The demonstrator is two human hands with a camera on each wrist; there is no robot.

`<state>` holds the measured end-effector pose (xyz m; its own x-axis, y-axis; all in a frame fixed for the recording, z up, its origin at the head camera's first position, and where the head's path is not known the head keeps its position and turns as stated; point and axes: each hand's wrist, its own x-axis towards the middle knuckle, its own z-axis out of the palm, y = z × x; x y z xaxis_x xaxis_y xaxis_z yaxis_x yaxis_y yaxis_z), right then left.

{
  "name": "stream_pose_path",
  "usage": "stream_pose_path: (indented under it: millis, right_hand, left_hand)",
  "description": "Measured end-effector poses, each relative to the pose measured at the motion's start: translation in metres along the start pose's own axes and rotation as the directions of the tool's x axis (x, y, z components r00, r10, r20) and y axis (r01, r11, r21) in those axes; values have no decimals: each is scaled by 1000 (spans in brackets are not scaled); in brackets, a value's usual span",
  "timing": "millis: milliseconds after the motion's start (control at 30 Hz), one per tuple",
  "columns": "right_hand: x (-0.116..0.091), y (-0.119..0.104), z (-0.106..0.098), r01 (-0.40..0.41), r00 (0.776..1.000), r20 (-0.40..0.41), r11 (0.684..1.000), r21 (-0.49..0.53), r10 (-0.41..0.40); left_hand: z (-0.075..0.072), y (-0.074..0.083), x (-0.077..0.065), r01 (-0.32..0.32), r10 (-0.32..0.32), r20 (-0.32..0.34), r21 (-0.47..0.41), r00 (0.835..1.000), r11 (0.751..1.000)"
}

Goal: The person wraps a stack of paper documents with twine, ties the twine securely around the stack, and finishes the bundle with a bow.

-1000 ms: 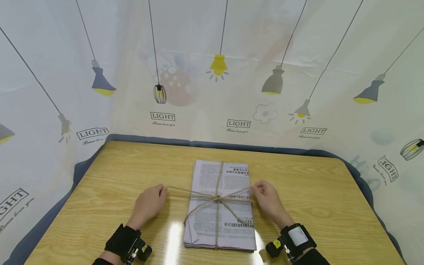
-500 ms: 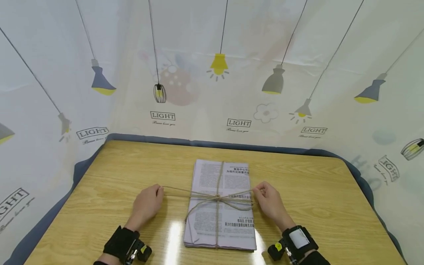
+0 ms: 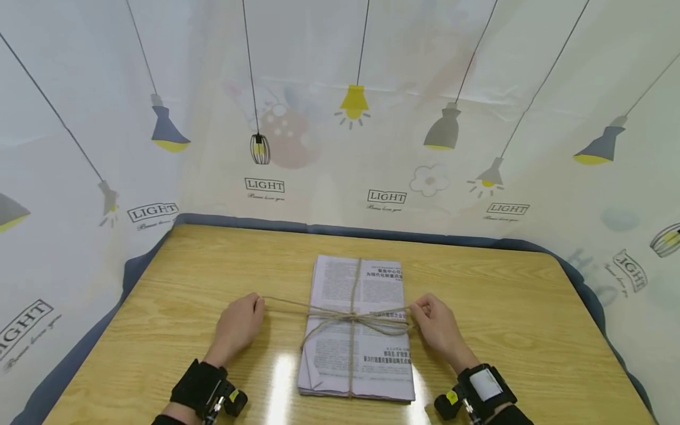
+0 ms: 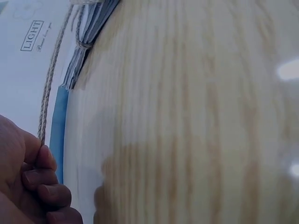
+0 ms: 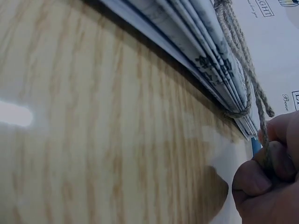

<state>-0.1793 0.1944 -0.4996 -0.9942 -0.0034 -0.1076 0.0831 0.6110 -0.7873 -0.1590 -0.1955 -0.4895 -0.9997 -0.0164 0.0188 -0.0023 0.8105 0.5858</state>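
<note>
A stack of folded newspapers [image 3: 334, 369] lies on the wooden table in the head view, with jute twine [image 3: 353, 283] crossing it lengthwise and crosswise. The twine meets in a knot [image 3: 352, 317] near the stack's middle. Left of the stack, my left hand [image 3: 238, 324] pinches a taut strand [image 4: 48, 84] between thumb and curled forefinger. Beyond the right edge, my right hand [image 3: 440, 329] pinches another strand [image 5: 264, 137] close to the papers. A loose loop [image 3: 390, 333] bows out right of the knot, and one free end [image 5: 269, 110] stands out near the right fingers.
The wooden table [image 3: 510, 307] stretches around the stack on all sides. Behind it hangs a pale curtain [image 3: 329, 177] printed with lamps, its dark blue border [image 3: 372, 233] running along the table's back edge. Each wrist wears a black strap [image 3: 198, 386] with a small camera.
The loose strand that ran diagonally toward the stack's lower right now curves as a loop nearer the knot. My right hand has shifted slightly down and right; both hands keep their pinch.
</note>
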Motion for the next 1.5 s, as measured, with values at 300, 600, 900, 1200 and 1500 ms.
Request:
stream_pose_path:
  millis: [300, 600, 900, 1200, 1500]
  right_hand:
    - [1, -3, -6, 6, 1000, 8, 1000, 21, -6]
    - [1, -12, -15, 14, 999, 29, 994, 110, -18]
    - [3, -7, -16, -1, 999, 48, 997, 73, -3]
    - [2, 1, -14, -24, 998, 53, 999, 38, 22]
    - [1, -16, -29, 51, 998, 37, 993, 105, -56]
  left_hand:
    - [-2, 4, 2, 21, -21, 24, 20, 999, 1000]
    - [-7, 3, 1, -5, 8, 96, -36, 995, 999]
    - [-9, 3, 3, 16, -8, 100, -88, 995, 996]
    - [-9, 9, 4, -39, 40, 33, -42, 999, 998]
    - [-12, 17, 9, 0, 7, 59, -109, 998, 994]
